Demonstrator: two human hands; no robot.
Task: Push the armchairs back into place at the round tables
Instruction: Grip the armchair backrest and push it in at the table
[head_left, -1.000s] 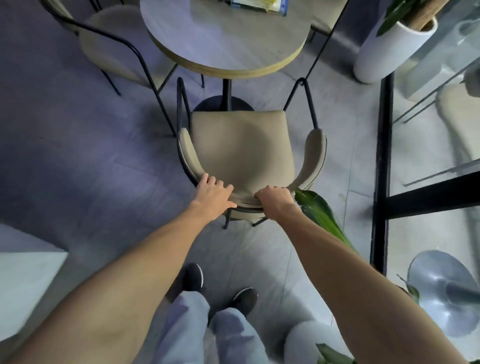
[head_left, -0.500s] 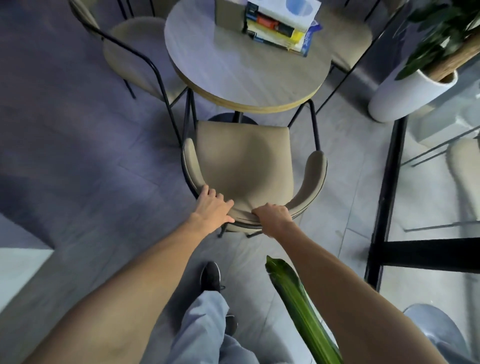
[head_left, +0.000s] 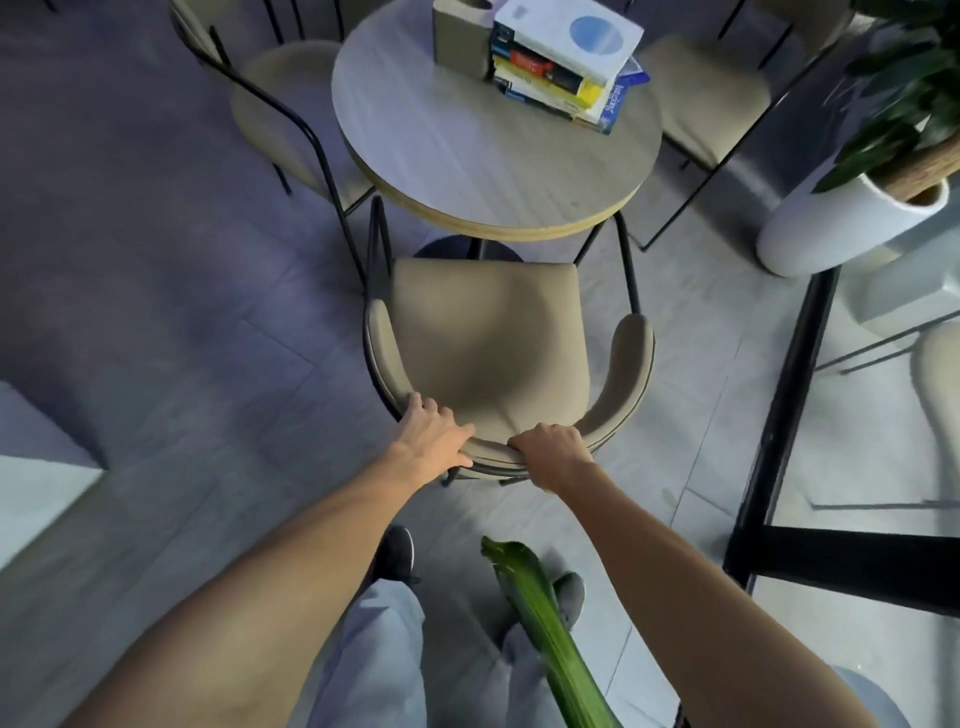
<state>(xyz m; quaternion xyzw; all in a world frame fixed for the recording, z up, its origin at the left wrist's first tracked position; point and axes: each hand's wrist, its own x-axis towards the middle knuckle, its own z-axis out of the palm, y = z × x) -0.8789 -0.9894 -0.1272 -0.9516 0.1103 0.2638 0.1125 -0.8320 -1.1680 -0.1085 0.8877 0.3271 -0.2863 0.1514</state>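
The left grip (head_left: 434, 434) and right grip (head_left: 553, 452) both curl over the curved back of the armchair (head_left: 483, 338), side by side. The seat runs straight ahead from them toward the bench (head_left: 493, 171), its front edge just short of the rim. The push looks due straight forward, with both arms equally near.

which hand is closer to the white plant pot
Right. The right hand grips the armchair backrest near its middle, down-left of the white plant pot; the left hand holds the backrest further left.
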